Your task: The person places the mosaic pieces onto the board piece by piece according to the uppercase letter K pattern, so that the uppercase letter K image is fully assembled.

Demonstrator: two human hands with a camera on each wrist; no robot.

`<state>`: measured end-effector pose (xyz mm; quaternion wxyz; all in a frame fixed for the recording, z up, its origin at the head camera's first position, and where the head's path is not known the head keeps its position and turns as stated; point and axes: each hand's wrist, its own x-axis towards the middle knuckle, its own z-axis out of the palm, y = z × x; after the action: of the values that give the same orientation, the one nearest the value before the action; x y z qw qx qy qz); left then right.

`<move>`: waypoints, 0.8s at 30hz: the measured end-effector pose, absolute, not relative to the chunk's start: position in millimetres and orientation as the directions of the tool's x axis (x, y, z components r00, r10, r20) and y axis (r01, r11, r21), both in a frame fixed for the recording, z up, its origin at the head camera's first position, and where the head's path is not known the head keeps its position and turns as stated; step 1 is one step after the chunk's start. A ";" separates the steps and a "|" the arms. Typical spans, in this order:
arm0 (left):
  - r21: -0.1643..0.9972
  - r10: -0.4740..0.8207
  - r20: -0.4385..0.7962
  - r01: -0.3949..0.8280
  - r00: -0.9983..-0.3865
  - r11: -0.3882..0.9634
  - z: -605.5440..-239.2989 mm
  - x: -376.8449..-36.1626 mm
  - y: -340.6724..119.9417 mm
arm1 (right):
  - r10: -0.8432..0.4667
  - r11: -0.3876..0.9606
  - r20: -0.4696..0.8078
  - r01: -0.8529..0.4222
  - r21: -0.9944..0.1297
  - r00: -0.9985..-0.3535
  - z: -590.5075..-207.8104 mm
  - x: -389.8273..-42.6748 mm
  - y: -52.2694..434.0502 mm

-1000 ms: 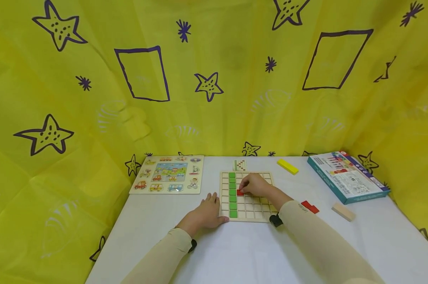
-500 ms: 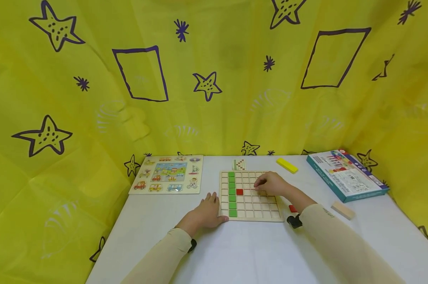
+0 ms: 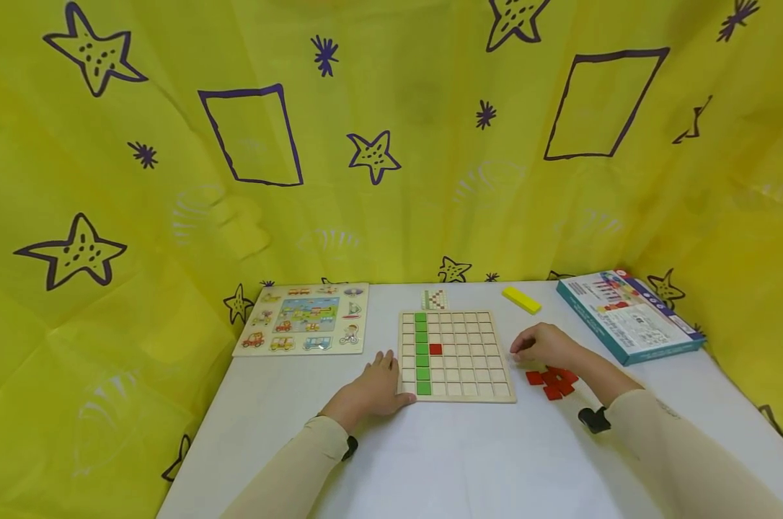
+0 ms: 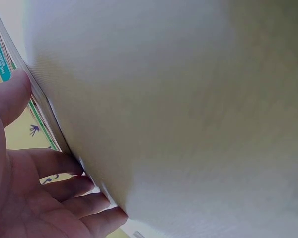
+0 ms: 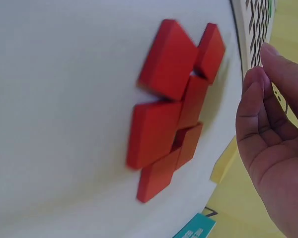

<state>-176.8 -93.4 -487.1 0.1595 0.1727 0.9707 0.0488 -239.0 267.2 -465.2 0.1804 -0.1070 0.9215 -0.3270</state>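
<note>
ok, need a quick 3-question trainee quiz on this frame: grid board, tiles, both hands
1. True or false: the right hand holds a red tile over the grid board.
2. Which colour fills most of the board's second column from the left? A) yellow B) green C) red
3. Fill in: the loose red tiles lie on the table to the ____ of the board, as the person sees it.

Key
1. False: the hand hangs above the loose tiles, off the board, its fingers holding nothing.
2. B: the green tiles.
3. Right. The left hand rests at the board's left edge; one red tile sits on the board.
</note>
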 end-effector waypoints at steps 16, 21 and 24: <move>0.169 0.355 -0.297 0.317 -0.886 0.933 -484.2 -174.8 -93.9 | -0.335 0.789 -0.316 -0.081 -0.608 -0.887 -473.1 -220.3 292.8; 0.165 0.361 -0.293 0.325 -0.886 0.931 -485.8 -176.0 -93.9 | -0.376 0.786 -0.300 -0.130 -0.605 -0.877 -472.9 -219.1 293.2; 0.168 0.363 -0.290 0.326 -0.886 0.930 -486.5 -176.1 -94.1 | -0.384 0.790 -0.291 -0.149 -0.595 -0.876 -472.6 -217.8 292.6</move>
<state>-176.1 -94.1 -486.5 0.1603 0.1775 0.9693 0.0572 -217.8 292.6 -472.6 0.2026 -0.1441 0.9240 -0.2906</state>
